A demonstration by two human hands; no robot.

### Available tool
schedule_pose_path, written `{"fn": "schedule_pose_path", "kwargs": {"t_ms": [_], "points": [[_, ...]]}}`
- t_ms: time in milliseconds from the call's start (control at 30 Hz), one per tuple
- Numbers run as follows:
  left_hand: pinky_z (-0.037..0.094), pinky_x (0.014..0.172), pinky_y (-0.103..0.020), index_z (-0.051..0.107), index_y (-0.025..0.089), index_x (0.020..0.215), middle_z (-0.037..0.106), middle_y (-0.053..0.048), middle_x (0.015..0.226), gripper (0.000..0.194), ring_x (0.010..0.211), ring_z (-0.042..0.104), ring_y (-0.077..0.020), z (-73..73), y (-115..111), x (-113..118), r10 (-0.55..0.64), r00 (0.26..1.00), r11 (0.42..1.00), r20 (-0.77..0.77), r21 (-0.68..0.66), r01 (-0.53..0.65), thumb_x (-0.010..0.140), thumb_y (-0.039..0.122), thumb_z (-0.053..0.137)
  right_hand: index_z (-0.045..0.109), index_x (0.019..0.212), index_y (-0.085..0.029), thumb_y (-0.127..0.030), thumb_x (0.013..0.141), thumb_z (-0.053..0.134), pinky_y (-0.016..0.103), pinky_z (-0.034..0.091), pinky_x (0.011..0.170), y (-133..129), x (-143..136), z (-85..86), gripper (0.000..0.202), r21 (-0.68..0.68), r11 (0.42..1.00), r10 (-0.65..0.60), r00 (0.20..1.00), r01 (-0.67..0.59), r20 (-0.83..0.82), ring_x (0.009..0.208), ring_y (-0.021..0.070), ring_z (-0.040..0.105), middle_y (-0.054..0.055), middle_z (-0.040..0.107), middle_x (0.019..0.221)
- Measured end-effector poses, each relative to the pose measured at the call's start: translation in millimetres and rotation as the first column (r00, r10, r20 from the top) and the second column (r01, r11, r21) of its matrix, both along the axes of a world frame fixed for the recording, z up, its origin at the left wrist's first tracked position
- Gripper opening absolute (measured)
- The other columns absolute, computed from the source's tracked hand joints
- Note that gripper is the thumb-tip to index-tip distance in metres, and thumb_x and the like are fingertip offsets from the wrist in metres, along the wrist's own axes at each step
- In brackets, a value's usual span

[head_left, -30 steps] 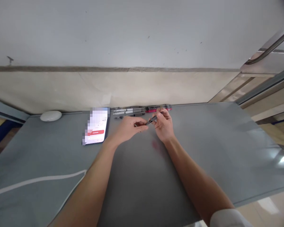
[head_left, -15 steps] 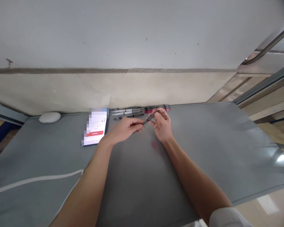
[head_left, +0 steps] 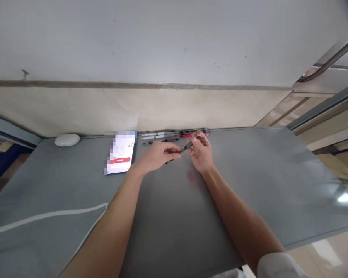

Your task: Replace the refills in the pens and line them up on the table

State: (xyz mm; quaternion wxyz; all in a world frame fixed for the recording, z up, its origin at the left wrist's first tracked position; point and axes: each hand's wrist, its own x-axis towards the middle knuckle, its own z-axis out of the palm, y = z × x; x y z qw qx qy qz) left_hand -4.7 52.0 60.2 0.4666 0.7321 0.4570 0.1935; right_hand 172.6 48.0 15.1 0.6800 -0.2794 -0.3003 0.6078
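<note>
A dark pen (head_left: 186,147) is held slantwise above the grey table, its lower end toward the left. My left hand (head_left: 161,154) pinches the pen's lower part between thumb and fingers. The upper part is in my right hand (head_left: 201,151), with the thumb and fingers closed round it. Just beyond the hands, several pens lie along the wall: white and grey ones (head_left: 159,135) at the left, a pink-red one (head_left: 186,136) and dark ones at the right, partly hidden by my right hand.
A phone (head_left: 123,152) with a lit screen lies left of the hands. Farther left is a white oval object (head_left: 67,140). A white cable (head_left: 46,215) crosses the grey table (head_left: 263,181) at the left. A wall rises behind.
The view has shifted slightly, so the table items appear a little farther right. Both hands still hold the pen, and more of its lower tip now shows beneath my left hand.
</note>
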Motion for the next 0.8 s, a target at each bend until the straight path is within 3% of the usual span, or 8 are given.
{"fn": "schedule_pose_path", "kwargs": {"t_ms": [233, 433, 600, 800], "points": [[0.047, 0.074, -0.029, 0.072, 0.022, 0.101, 0.073, -0.002, 0.090, 0.028, 0.082, 0.065, -0.0187, -1.4, 1, -5, 0.039, 0.999, 0.999, -0.016, 0.000, -0.039, 0.080, 0.040, 0.065, 0.058, 0.079, -0.026, -0.027, 0.067, 0.079, 0.021, 0.054, 0.064, -5, -3, 2.8, 0.024, -0.021, 1.000, -0.013, 0.999, 0.013, 0.029, 0.075, 0.0088, 0.061, -0.005, 0.059, 0.085], [0.045, 0.069, -0.027, 0.072, 0.021, 0.091, 0.068, 0.000, 0.074, 0.027, 0.073, 0.061, -0.0166, 8.6, -2, -8, -0.108, 0.993, 0.994, -0.038, -0.026, 0.107, 0.086, 0.042, 0.056, 0.061, 0.081, -0.027, -0.026, 0.067, 0.078, 0.021, 0.054, 0.063, -7, -1, 3.6, 0.022, -0.036, 0.999, 0.037, 0.998, -0.036, 0.047, 0.075, 0.0090, 0.061, -0.006, 0.059, 0.083], [0.047, 0.071, -0.027, 0.072, 0.020, 0.089, 0.068, -0.002, 0.078, 0.029, 0.073, 0.061, -0.0157, 11.6, -4, -7, -0.179, 0.983, 0.980, 0.028, -0.088, 0.181, 0.087, 0.043, 0.054, 0.061, 0.077, -0.027, -0.024, 0.067, 0.079, 0.024, 0.056, 0.065, -7, 0, 0.7, 0.021, 0.014, 0.998, 0.068, 0.998, -0.068, -0.017, 0.072, 0.0080, 0.060, -0.007, 0.056, 0.083], [0.046, 0.070, -0.028, 0.071, 0.021, 0.094, 0.069, -0.001, 0.079, 0.024, 0.076, 0.062, -0.0174, 8.6, -2, -8, -0.099, 0.995, 0.995, -0.025, -0.024, 0.098, 0.084, 0.039, 0.059, 0.058, 0.076, -0.026, -0.024, 0.065, 0.080, 0.021, 0.053, 0.063, -8, -6, 1.3, 0.024, -0.036, 0.999, 0.016, 1.000, -0.016, 0.003, 0.071, 0.0071, 0.058, -0.007, 0.056, 0.083]]}}
